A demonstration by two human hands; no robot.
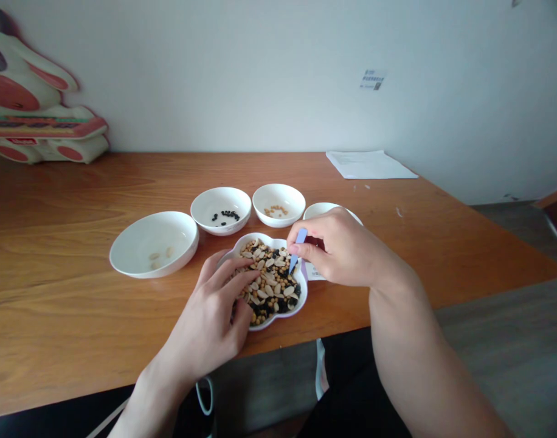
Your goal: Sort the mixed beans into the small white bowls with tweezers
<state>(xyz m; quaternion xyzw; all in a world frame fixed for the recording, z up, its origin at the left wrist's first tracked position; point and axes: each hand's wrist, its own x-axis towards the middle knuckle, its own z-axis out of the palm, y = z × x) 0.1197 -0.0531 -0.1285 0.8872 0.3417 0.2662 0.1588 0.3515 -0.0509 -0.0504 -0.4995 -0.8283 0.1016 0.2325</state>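
My right hand (340,249) pinches light purple tweezers (300,237), their tips pointing down into the right side of a white, wavy-edged dish (303,298). The dish holds a mix of pale peanut halves (269,286), yellow beans and black beans. Whether the tips grip a bean is too small to tell. Over the left part of that dish rests my left hand (219,307), fingers apart and touching or just above the mix, with no item visible in it. It covers part of the rim.
Behind the dish stand white bowls: a large one (123,255) with a few peanut halves, one (205,207) with black beans, one (299,204) with yellow beans. Another bowl (324,208) is partly behind my right hand. Papers (370,165) lie at the back; a cartoon figure (41,115) stands left.
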